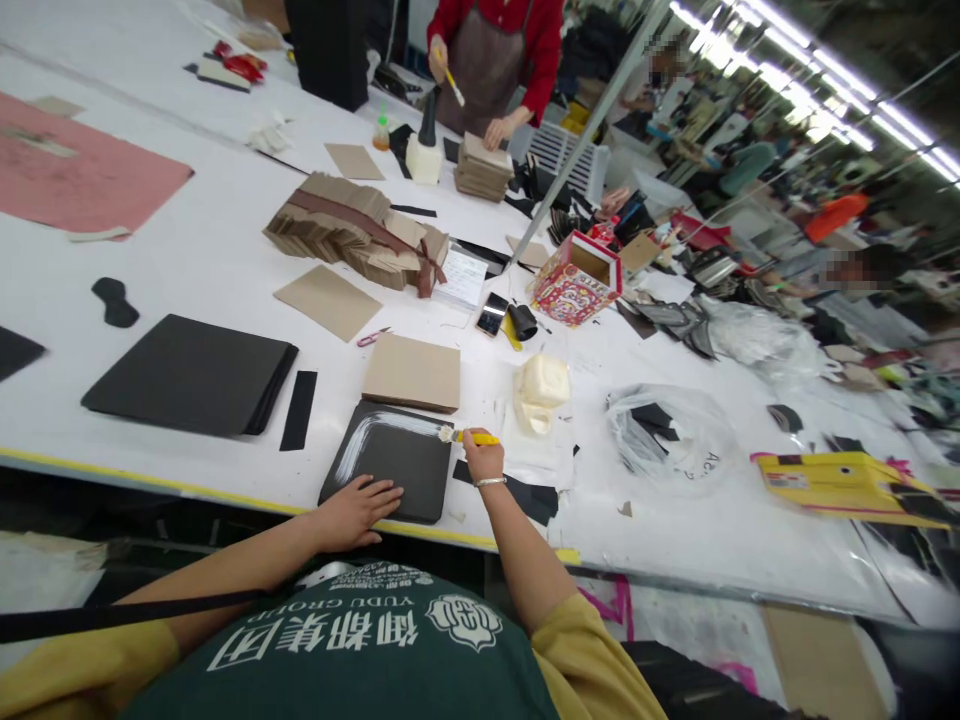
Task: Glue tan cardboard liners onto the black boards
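Note:
My right hand (484, 458) is closed around the yellow handle of a glue brush (474, 438). Its pale bristles touch the upper right corner of a black panel (409, 462) with rounded corners. White, wet-looking glue runs in a band along the panel's far and left edges. My left hand (358, 512) lies flat on the panel's near left part, fingers stretched out. Just behind the panel sits a stack of tan boards (412, 370). To the right of that stack stands a cream-coloured plastic container (541, 390), its inside hidden from this angle.
Left of me lies a stack of black panels (191, 372), beside a black strip (298, 410). Further back are bundled brown boards (352, 230), a phone (492, 314) and a patterned red box (577, 280). Across the table, a co-worker (491, 70) holds another brush.

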Demonstrator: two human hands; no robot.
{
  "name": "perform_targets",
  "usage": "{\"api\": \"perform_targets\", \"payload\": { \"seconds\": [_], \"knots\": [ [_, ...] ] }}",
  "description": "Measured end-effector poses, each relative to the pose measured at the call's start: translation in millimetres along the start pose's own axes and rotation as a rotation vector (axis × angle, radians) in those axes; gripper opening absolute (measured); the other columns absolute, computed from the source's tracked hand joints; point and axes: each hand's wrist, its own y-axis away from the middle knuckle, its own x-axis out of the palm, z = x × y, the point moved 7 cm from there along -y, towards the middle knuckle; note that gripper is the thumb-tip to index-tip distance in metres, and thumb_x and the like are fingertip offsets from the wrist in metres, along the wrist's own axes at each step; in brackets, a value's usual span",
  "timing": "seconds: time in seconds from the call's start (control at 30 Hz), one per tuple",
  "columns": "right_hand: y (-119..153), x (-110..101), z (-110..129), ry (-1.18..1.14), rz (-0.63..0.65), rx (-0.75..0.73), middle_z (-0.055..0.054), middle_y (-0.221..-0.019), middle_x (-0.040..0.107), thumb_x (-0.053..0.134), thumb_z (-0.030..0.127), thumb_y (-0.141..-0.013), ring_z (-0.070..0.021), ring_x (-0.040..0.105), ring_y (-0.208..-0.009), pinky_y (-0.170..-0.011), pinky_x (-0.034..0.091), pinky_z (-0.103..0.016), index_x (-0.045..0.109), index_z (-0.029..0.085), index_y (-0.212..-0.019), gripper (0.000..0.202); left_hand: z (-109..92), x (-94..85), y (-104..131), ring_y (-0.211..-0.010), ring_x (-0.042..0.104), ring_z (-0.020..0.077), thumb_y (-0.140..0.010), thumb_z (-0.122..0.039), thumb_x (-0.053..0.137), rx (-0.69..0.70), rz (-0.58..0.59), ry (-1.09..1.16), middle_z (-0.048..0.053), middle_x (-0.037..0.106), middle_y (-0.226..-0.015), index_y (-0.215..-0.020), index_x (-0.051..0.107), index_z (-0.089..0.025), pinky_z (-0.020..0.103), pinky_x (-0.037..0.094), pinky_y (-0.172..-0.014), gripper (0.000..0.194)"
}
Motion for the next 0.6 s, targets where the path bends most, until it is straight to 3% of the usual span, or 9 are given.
{"api": "perform_targets", "payload": {
  "seconds": [0.1, 0.27, 0.33, 0.4, 0.5, 0.6],
  "knots": [
    [33.4, 1.3, 5.5, -0.005, -0.004, -0.059, 0.0, -0.068, 0.063, 0.044, 0.038, -0.08, -0.0122, 0.058, -0.064, -0.064, 0.042, -0.021, 0.062, 0.019, -0.075, 0.027, 0.3, -2.6, -2.1, -0.128, 0.028, 0.0236, -0.081, -0.048, 0.044, 0.01, 0.025, -0.017, 0.006, 0.034, -0.141, -0.133, 0.036, -0.027, 0.041, 0.014, -0.102, 0.057],
    [111.2, 3.3, 7.7, -0.073, 0.096, -0.174, 0.0, -0.067, 0.062, 0.043, 0.035, -0.081, -0.0112, 0.056, -0.062, -0.063, 0.041, -0.02, 0.062, 0.019, -0.071, 0.027, 1.3, -7.4, -5.8, -0.125, 0.032, 0.0246, -0.081, -0.047, 0.043, 0.027, 0.032, -0.014, 0.006, 0.037, -0.139, -0.131, 0.039, -0.027, 0.041, 0.018, -0.099, 0.054],
    [127.9, -1.5, 6.2, -0.086, 0.119, -0.175, 0.0, -0.064, 0.061, 0.044, 0.033, -0.081, -0.011, 0.055, -0.06, -0.062, 0.041, -0.02, 0.062, 0.019, -0.07, 0.025, 0.5, -7.9, -6.1, -0.125, 0.032, 0.0246, -0.082, -0.045, 0.044, 0.031, 0.038, -0.003, 0.006, 0.037, -0.139, -0.131, 0.039, -0.027, 0.041, 0.018, -0.099, 0.053],
    [128.0, -9.2, 5.8, -0.114, 0.122, -0.151, 0.0, -0.061, 0.06, 0.045, 0.033, -0.08, -0.0107, 0.054, -0.057, -0.058, 0.041, -0.02, 0.061, 0.019, -0.067, 0.025, -1.0, -8.3, -6.3, -0.125, 0.032, 0.0248, -0.081, -0.045, 0.044, 0.032, 0.044, 0.014, 0.007, 0.038, -0.138, -0.13, 0.04, -0.027, 0.042, 0.02, -0.098, 0.052],
    [98.6, -26.4, 13.6, -0.224, 0.074, -0.14, 0.0, -0.063, 0.061, 0.045, 0.034, -0.081, -0.0107, 0.055, -0.056, -0.056, 0.043, -0.02, 0.062, 0.018, -0.071, 0.025, 1.2, -14.7, -10.7, -0.121, 0.039, 0.024, -0.08, -0.047, 0.045, 0.034, 0.023, 0.081, 0.008, 0.042, -0.135, -0.128, 0.042, -0.026, 0.04, 0.026, -0.096, 0.053],
    [48.7, -43.7, 31.1, -0.357, -0.011, -0.169, -0.001, -0.07, 0.063, 0.047, 0.038, -0.08, -0.0105, 0.057, -0.055, -0.055, 0.046, -0.021, 0.062, 0.018, -0.082, 0.025, 29.7, -46.0, -23.2, -0.108, 0.051, 0.0191, -0.084, -0.045, 0.04, -0.086, -0.163, 0.201, 0.007, 0.056, -0.12, -0.117, 0.052, -0.023, 0.033, 0.036, -0.091, 0.042]
  ]
}}
